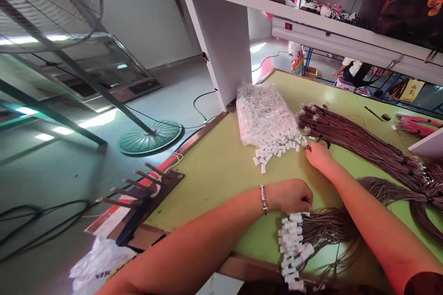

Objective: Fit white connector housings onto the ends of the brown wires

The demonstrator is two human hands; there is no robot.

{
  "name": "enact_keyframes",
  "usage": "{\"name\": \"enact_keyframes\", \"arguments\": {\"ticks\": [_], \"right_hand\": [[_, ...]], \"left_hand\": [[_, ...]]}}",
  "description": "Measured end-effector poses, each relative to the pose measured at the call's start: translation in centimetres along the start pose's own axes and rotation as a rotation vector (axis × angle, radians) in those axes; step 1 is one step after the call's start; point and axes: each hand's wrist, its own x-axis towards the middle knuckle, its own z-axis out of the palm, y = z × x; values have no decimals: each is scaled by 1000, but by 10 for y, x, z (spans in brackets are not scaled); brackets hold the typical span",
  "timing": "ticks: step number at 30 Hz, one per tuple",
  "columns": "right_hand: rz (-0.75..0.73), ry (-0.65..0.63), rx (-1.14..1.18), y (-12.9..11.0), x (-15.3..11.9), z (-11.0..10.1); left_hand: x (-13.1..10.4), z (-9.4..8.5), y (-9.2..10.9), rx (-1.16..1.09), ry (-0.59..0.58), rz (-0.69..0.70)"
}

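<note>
Loose connectors (284, 149) are spread beside the right hand (319, 156), likely for reach; its grip, and the left hand's (293, 195), cannot be told.

Has a bag (265, 113) on the table (207, 166), beside an upright panel (224, 41), with loose connectors (263, 161) just before the bag. Shows a wire bundle (356, 136) right of the bag, a tape roll (386, 117) behind that bundle, and a bunch of connector-ended wires (292, 244) at the near edge. Puts a peg rack (162, 191) on the left edge, a fan (48, 4) farther left, and a shelf (294, 9) above the table.
</note>
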Motion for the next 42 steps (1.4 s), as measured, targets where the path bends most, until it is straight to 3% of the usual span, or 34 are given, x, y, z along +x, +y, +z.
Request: {"name": "enact_keyframes", "arguments": {"ticks": [3,6,8,10,13,15,17,18,20,24,28,31,35,42], "right_hand": [[10,22,166,8,-8,-12],[0,10,748,11,-21,-20],[-47,12,986,10,-32,-16],[-87,-27,1062,7,-41,-4],[-104,-109,1057,3,-51,14],[-83,-87,1123,2,-53,21],[-46,-102,1206,2,-52,23],[-33,-121,1235,2,-51,23],[-24,-153,1255,2,-49,21],[-22,-153,1170,2,-50,18],[-45,-92,1109,2,-52,18],[-86,-62,1099,3,-50,20],[-86,-11,1121,4,-47,22],[-101,12,1076,2,-49,14]], "left_hand": [[1,2,-3,50,10,42],[3,7,-3,62,51,90],[4,9,1,66,83,121],[2,6,7,68,86,144],[-12,-16,12,68,125,156],[-26,-38,10,111,412,-20],[-38,-55,3,224,624,-365],[-43,-60,-2,282,654,-512],[-47,-61,-15,353,651,-663],[-44,-43,-37,359,590,-694],[-46,-36,-43,299,619,-635],[-48,-45,-36,186,667,-574],[-37,-55,-26,-234,676,-494],[3,-43,-37,-797,654,-384]]}}
